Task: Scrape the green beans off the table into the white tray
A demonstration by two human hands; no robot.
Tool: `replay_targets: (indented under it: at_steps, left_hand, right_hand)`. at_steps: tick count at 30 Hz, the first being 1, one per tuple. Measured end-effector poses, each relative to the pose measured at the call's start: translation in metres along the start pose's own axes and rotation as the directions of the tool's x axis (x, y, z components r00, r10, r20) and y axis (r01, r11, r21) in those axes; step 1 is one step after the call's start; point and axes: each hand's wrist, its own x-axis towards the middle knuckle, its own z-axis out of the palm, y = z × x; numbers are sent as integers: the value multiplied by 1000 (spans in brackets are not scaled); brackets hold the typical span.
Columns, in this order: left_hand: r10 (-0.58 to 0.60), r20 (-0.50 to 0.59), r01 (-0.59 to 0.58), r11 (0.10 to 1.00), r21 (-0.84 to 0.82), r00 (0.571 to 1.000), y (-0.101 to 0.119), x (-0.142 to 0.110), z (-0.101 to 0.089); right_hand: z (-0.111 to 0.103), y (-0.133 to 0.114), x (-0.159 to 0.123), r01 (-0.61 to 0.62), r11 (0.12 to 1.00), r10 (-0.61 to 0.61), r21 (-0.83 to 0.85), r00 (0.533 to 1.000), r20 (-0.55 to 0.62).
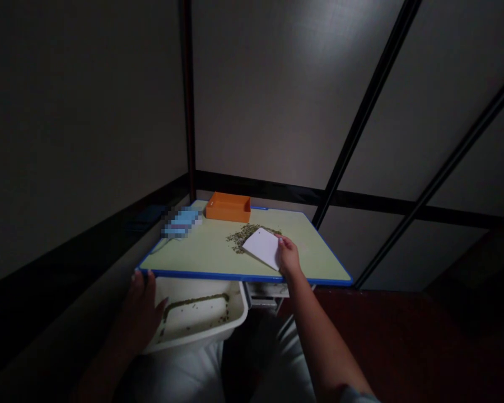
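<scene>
Okay, your right hand [289, 256] has the card [262, 246]: grip pinching its right end, thumb on top, fingers underneath mostly hidden. The card sits over the near right part of the grains [237, 238], tilted, broad face toward you. Holding it by one end probably leaves the far edge free to work against the desk [315, 246]; can't tell if that edge touches down.

Your left hand [140, 313] is at the left side of the bin [197, 336], fingertips up by the desk's front left corner, thumb toward the inside. Too dark to tell whether that grip clamps the rim or just rests there; my read is it steadies the bin.

Bin is over your lap, far side tucked under the front edge, likely so anything coming off the desk lands inside. More grains line its bottom edges, a few loose on the base.

Orange tray [228, 215] stands at the back, beyond the grains, probably parked there for room up front. Blue item [183, 219] at the left edge is pixelated, can't identify.

Surface: pale green top, blue edging, looks flat. Room: dim, desk in a corner, grey panel walls [285, 112] with dark strips [369, 89], dark red floor [382, 330] on the right.
</scene>
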Motion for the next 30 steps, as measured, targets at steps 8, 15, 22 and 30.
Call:
replay_targets:
  at_steps: [8,15,22,30]
  left_hand:
    - [106,60,-110,992,68,993,-17,5,-2]
    - [205,128,-224,963,151,970,-10,3,-16]
    - [258,194,-295,936,193,946,-5,1,-27]
    - [318,196,-351,922,165,928,-4,0,-20]
  right_hand:
    - [1,6,2,8,999,-8,33,1000,2]
    - [0,6,1,-15,999,14,43,1000,17]
    - [-2,5,-1,-18,998,18,53,1000,5]
    - [-1,5,-3,7,999,-6,37,999,-35]
